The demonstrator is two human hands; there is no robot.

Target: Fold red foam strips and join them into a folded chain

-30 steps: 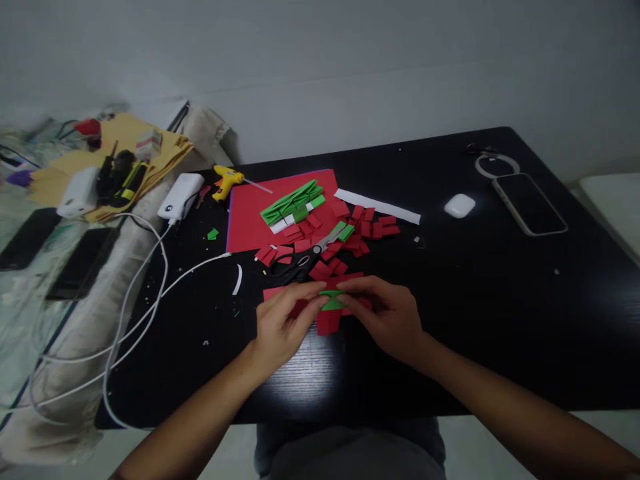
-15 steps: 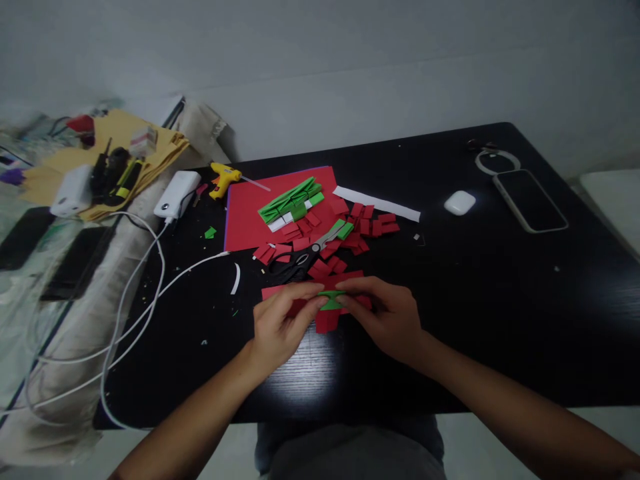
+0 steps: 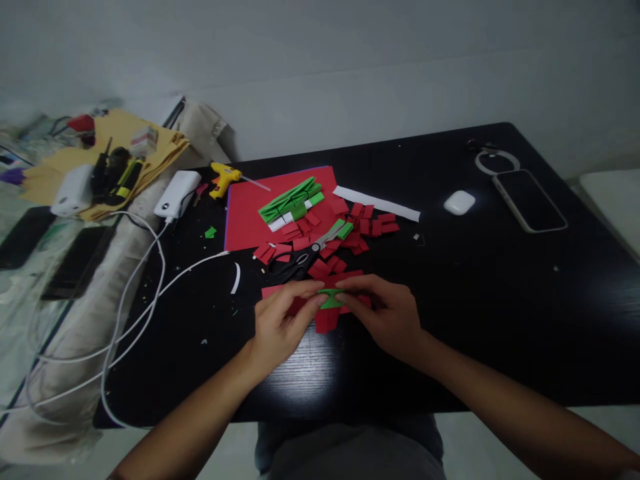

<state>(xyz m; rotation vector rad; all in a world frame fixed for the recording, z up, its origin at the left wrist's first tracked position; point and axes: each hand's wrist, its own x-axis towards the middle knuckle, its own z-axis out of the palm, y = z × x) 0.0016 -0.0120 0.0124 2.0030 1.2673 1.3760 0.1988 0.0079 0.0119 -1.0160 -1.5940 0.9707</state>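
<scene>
Both my hands meet over the black table [image 3: 490, 320] and pinch a small green paper piece [image 3: 331, 299] between their fingertips. My left hand [image 3: 281, 325] grips its left end, my right hand [image 3: 386, 313] its right end. Red paper pieces [image 3: 326, 321] lie directly under the green piece. Just beyond my fingers lie black-handled scissors [image 3: 297, 261] among several small red paper rectangles [image 3: 370, 224]. Further back a red paper sheet [image 3: 255, 212] carries a bundle of folded green strips [image 3: 291, 199].
A white paper strip [image 3: 377, 203], an earbud case [image 3: 460, 202] and a phone [image 3: 529, 199] lie to the right. At left are a yellow glue gun [image 3: 224, 179], a white power bank [image 3: 177, 194] with white cables [image 3: 133, 300], and a cluttered side surface with tools.
The view shifted slightly between the oldest frame and now. My hands stay pinched on the green piece in the same spot, with only small finger movement.
</scene>
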